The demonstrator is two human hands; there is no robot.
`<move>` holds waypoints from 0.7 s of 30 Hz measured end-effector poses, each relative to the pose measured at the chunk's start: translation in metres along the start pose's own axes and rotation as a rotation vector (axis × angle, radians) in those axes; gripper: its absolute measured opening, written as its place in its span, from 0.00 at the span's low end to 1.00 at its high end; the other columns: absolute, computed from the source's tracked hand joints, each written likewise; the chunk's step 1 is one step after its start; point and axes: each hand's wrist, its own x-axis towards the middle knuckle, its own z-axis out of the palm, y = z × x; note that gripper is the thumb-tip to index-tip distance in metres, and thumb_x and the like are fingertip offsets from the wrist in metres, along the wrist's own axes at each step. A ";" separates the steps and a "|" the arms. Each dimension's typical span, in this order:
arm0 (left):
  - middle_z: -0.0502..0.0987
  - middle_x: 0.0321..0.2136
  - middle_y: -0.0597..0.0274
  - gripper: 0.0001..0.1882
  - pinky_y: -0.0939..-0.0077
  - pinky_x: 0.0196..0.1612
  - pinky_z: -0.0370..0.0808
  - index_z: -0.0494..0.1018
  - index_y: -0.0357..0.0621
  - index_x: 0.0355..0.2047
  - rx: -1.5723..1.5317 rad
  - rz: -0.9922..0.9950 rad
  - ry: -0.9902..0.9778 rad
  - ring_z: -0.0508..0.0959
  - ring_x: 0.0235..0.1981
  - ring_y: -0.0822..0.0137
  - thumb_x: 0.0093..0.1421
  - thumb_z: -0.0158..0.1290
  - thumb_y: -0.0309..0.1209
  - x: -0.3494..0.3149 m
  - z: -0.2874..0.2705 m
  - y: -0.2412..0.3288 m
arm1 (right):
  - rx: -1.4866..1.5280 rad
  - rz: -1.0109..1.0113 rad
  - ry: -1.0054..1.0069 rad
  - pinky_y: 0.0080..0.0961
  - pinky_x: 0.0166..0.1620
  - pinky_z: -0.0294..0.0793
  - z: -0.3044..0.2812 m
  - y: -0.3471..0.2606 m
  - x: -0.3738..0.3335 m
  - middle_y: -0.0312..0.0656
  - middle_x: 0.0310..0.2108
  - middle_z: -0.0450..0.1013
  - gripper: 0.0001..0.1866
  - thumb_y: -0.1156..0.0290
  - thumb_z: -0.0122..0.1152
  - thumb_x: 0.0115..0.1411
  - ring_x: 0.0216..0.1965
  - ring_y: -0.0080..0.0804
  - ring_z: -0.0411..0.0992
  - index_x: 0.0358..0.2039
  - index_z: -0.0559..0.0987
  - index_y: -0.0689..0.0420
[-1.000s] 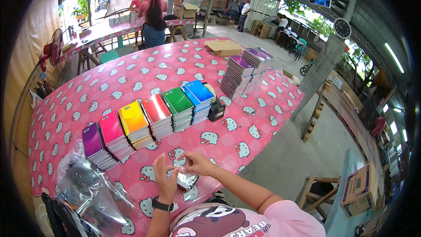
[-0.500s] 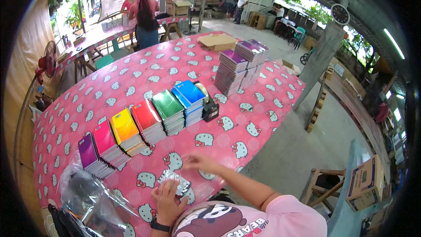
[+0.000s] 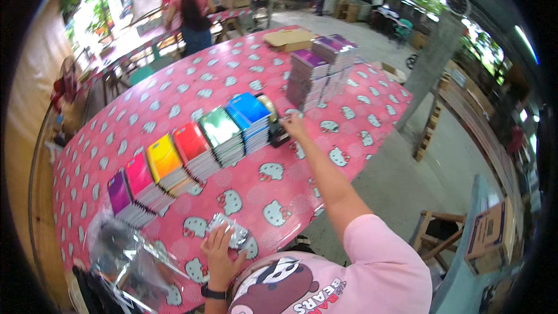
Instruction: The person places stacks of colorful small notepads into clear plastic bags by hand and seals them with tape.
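Observation:
My left hand (image 3: pixel 220 256) lies with its fingers stretched flat over a small shiny silver packet (image 3: pixel 237 236) near the table's front edge. Reaching far forward, my right hand (image 3: pixel 294 126) has its fingers drawn together at the black tape dispenser (image 3: pixel 279 135); whatever they pinch is too small to make out. A roll of tape (image 3: pixel 266 104) sits in the dispenser, just right of a stack of blue spiral notebooks (image 3: pixel 249 110). Leftward from it runs a row of green (image 3: pixel 221 127), red (image 3: pixel 190 141), yellow (image 3: pixel 164 156), pink (image 3: pixel 139 174) and purple notebook stacks (image 3: pixel 118 191).
Clear plastic wrapping (image 3: pixel 131 261) is heaped at the front left. Taller stacks of purple-covered notebooks (image 3: pixel 308 78) stand at the far right, with a flat cardboard box (image 3: pixel 289 39) behind. A carton (image 3: pixel 489 235) rests right of the table. Two people (image 3: pixel 195 17) stand at another table.
My right hand has gone from beside the silver packet forward to the tape dispenser. My left hand stays on the packet. The view has shifted slightly.

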 end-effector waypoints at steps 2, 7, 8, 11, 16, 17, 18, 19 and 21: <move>0.62 0.55 0.57 0.35 0.56 0.55 0.48 0.65 0.45 0.50 0.032 -0.046 0.034 0.57 0.58 0.56 0.41 0.58 0.42 -0.009 -0.001 -0.008 | 0.190 0.120 -0.153 0.25 0.37 0.71 0.021 -0.051 -0.004 0.44 0.29 0.73 0.24 0.70 0.63 0.48 0.31 0.30 0.72 0.44 0.67 0.64; 0.62 0.55 0.56 0.35 0.56 0.56 0.47 0.64 0.45 0.51 0.037 -0.007 0.026 0.57 0.58 0.56 0.41 0.57 0.39 -0.009 0.006 -0.009 | 0.526 -0.046 -0.061 0.24 0.31 0.72 -0.007 -0.031 -0.021 0.41 0.26 0.73 0.23 0.76 0.63 0.44 0.27 0.26 0.72 0.43 0.68 0.63; 0.62 0.55 0.56 0.34 0.56 0.56 0.47 0.64 0.45 0.51 0.039 -0.002 0.031 0.57 0.58 0.56 0.41 0.57 0.38 -0.008 0.008 -0.011 | 0.621 -0.086 -0.020 0.25 0.30 0.72 -0.009 -0.028 -0.029 0.41 0.26 0.73 0.24 0.77 0.63 0.42 0.27 0.26 0.73 0.42 0.69 0.63; 0.63 0.54 0.59 0.34 0.54 0.56 0.45 0.64 0.46 0.50 -0.003 -0.021 0.048 0.57 0.58 0.58 0.40 0.57 0.36 -0.008 0.008 -0.008 | 0.641 0.161 0.030 0.22 0.24 0.68 -0.006 -0.022 -0.066 0.38 0.21 0.71 0.18 0.79 0.62 0.45 0.20 0.23 0.69 0.37 0.69 0.64; 0.62 0.55 0.57 0.34 0.55 0.56 0.47 0.63 0.46 0.53 0.036 0.022 0.013 0.57 0.58 0.56 0.41 0.56 0.36 -0.006 0.006 -0.008 | 0.892 0.550 -0.464 0.22 0.18 0.59 0.009 -0.031 -0.066 0.36 0.18 0.68 0.08 0.77 0.63 0.46 0.16 0.20 0.63 0.20 0.70 0.58; 0.62 0.55 0.57 0.34 0.54 0.56 0.47 0.62 0.46 0.53 0.048 0.035 0.014 0.57 0.58 0.55 0.42 0.55 0.36 -0.004 0.005 -0.009 | 0.903 0.456 -0.541 0.22 0.19 0.60 0.012 -0.036 -0.065 0.36 0.19 0.68 0.08 0.77 0.63 0.47 0.16 0.21 0.63 0.22 0.70 0.58; 0.62 0.55 0.57 0.34 0.54 0.56 0.47 0.62 0.46 0.53 0.068 0.019 0.018 0.57 0.58 0.55 0.42 0.55 0.36 -0.009 0.001 -0.012 | 0.916 0.367 -0.647 0.22 0.19 0.61 0.021 -0.056 -0.073 0.36 0.19 0.68 0.08 0.76 0.63 0.47 0.17 0.21 0.64 0.24 0.70 0.58; 0.62 0.55 0.58 0.35 0.53 0.56 0.47 0.62 0.46 0.53 0.011 0.004 0.019 0.57 0.58 0.56 0.41 0.56 0.38 -0.011 0.002 -0.016 | 0.928 0.291 -0.769 0.22 0.20 0.63 0.030 -0.081 -0.089 0.35 0.19 0.68 0.09 0.76 0.63 0.47 0.18 0.22 0.64 0.25 0.70 0.57; 0.63 0.55 0.61 0.34 0.52 0.57 0.43 0.64 0.50 0.53 0.057 -0.035 0.015 0.58 0.57 0.61 0.42 0.55 0.38 -0.010 0.003 -0.014 | 0.978 0.193 -0.894 0.19 0.28 0.69 0.005 -0.157 -0.130 0.36 0.26 0.71 0.17 0.72 0.64 0.49 0.24 0.21 0.67 0.37 0.66 0.55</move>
